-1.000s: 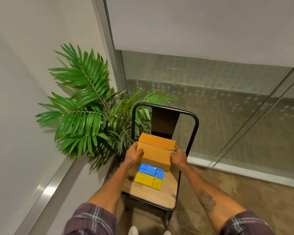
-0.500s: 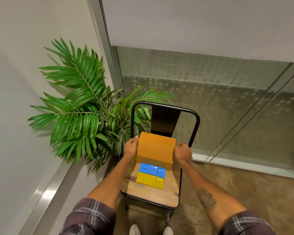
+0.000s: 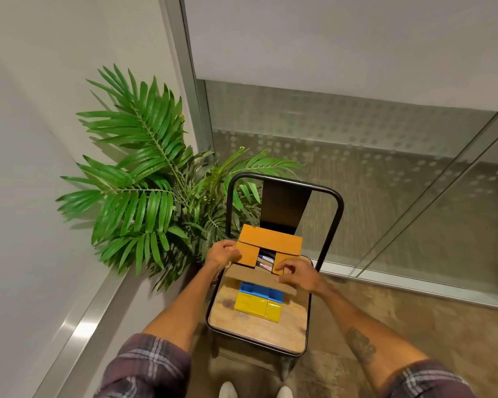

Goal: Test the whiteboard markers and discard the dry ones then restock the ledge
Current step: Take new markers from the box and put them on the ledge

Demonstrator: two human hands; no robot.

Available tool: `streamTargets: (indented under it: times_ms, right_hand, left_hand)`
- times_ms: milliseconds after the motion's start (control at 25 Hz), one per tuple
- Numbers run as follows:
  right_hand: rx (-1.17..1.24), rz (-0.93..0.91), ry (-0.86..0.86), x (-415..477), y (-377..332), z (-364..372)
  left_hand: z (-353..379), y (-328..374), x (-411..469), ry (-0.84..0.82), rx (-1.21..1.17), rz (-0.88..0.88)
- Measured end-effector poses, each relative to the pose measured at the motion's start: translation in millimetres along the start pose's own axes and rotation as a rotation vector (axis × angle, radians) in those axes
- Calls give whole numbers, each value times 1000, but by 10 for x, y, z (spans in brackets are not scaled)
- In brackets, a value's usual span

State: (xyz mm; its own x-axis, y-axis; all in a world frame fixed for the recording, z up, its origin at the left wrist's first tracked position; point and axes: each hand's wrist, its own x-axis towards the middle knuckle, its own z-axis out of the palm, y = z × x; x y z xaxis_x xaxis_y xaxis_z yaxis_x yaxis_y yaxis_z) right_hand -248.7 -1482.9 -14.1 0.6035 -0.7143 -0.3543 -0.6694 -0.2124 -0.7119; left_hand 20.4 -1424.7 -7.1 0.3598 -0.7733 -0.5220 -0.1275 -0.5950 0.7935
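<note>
An orange cardboard box (image 3: pixel 270 239) stands at the back of a chair seat (image 3: pixel 293 326), its flaps partly open. Through the gap I see several markers (image 3: pixel 263 261) lying inside. My left hand (image 3: pixel 223 254) holds the left side flap. My right hand (image 3: pixel 295 272) rests on the right side flap with its fingers curled over the edge, above the lowered front flap (image 3: pixel 259 275). In front of the box lie a blue case (image 3: pixel 260 290) and a yellow case (image 3: pixel 256 307), side by side.
A palm plant (image 3: pixel 144 179) fills the corner left of the chair. The chair's black metal back (image 3: pixel 285 208) rises behind the box. A glass partition (image 3: pixel 371 168) runs along the right, and a white wall with a metal strip (image 3: pixel 78 331) along the left.
The box was closed and held by both sides. Now its flaps are spread apart, the front flap lies down over the seat, and markers show inside.
</note>
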Motion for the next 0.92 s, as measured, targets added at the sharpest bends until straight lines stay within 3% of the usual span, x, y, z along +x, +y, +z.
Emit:
streamTargets:
  times_ms: [120,240,320,480,720,920]
  right_hand:
    - [-195,-13,45,70,-2,153]
    - [-385,36,77,142,-31,279]
    - [-433,68,78,199,-54,317]
    - [-377,126,57,272,-23,284]
    - [-315,148,31,286,8,216]
    - [-252,102,305,209,-101,59]
  left_hand:
    - [91,-2,-46,-74,78,12]
    - [217,33,-81,72,437,159]
    - [297,89,-104,135,554,203]
    - [415,95,-46,9,555,111]
    - [638,107,-60,-32,845,251]
    - [644,184,-54,59,976,396]
